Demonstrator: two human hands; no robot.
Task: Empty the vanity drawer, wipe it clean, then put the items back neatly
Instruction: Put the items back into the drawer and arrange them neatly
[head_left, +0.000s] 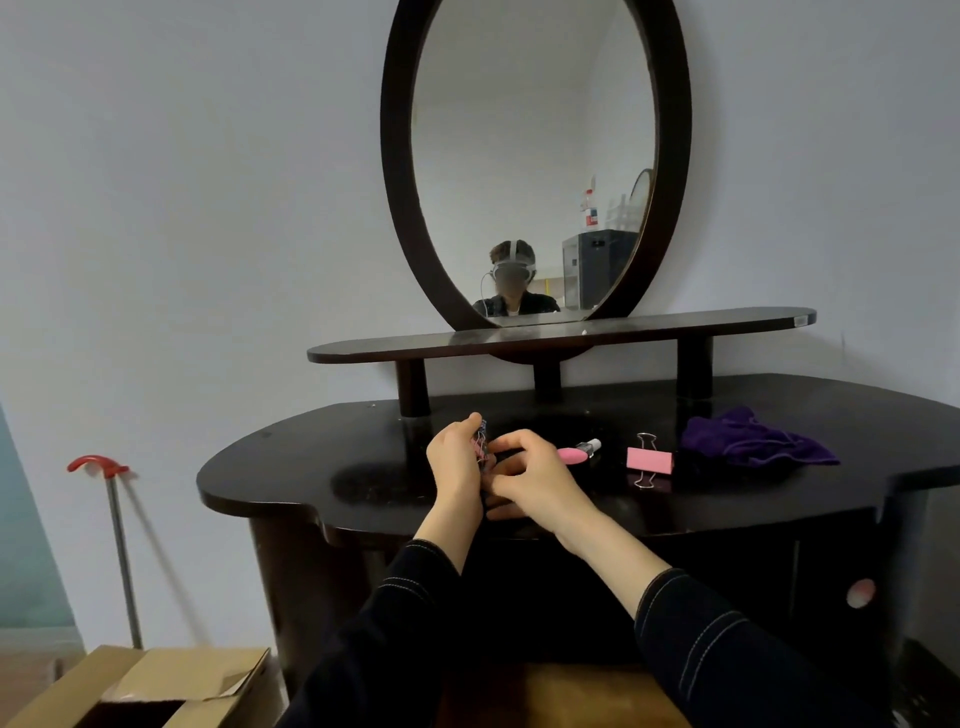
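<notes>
Well, the left hand (454, 457) has its fingers curled round a little bunch of small clips (483, 441) (pink, with something blue-patterned among them), held just over the vanity top (311, 467), well to the left of the big pink binder clip (649, 460). The right hand (530, 470) is close against the bunch on the binder clip's side, fingers bent in toward it; whether it actually grips a clip I cannot tell. Between that hand and the binder clip a pink nail polish bottle (576, 451) lies on its side, cap toward the binder clip. Just right of the binder clip lies a crumpled purple cloth (753, 441). Behind and above it are a narrow shelf (727, 325) and an oval mirror (670, 156). Far to its left, down on the floor, a cardboard box (156, 680) stands open and a red-handled pole (120, 545) leans at the wall.
</notes>
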